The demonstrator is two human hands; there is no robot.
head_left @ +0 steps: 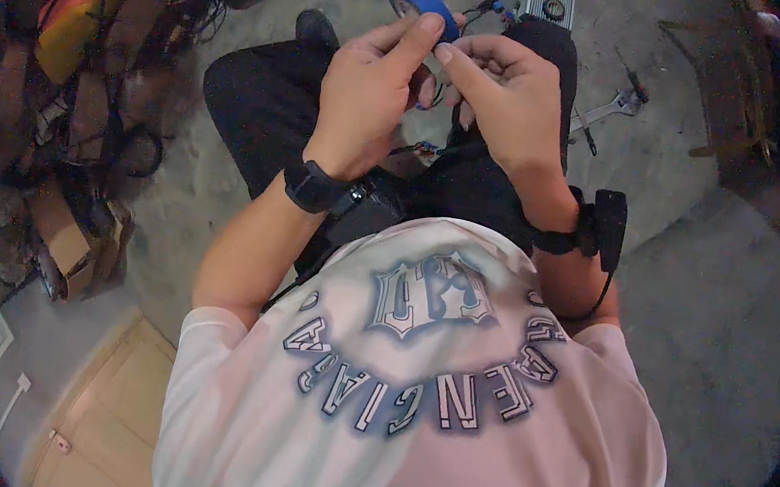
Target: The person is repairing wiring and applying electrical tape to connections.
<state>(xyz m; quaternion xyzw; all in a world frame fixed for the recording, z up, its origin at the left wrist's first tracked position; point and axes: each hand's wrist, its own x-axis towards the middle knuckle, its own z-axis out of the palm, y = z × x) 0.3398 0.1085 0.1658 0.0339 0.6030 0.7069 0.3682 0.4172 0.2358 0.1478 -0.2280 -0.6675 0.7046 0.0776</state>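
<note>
Tape (431, 2): held in left hand (371, 81); right hand's (515, 98) grip unclear. Likely light, firm, tacky; best held by rim.

Sports white short-sleeved T-shirt (423, 369), flashes arched blue-edged lettering (406, 412), wears black wristbands (310, 187), packs boxy right-wrist module (609, 231), trails black cable (603, 299), rocks black trousers (257, 96)

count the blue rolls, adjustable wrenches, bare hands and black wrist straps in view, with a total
Blue roll: 1
Adjustable wrench: 1
Bare hands, left hand and right hand: 2
Black wrist straps: 2
Total: 6
</note>
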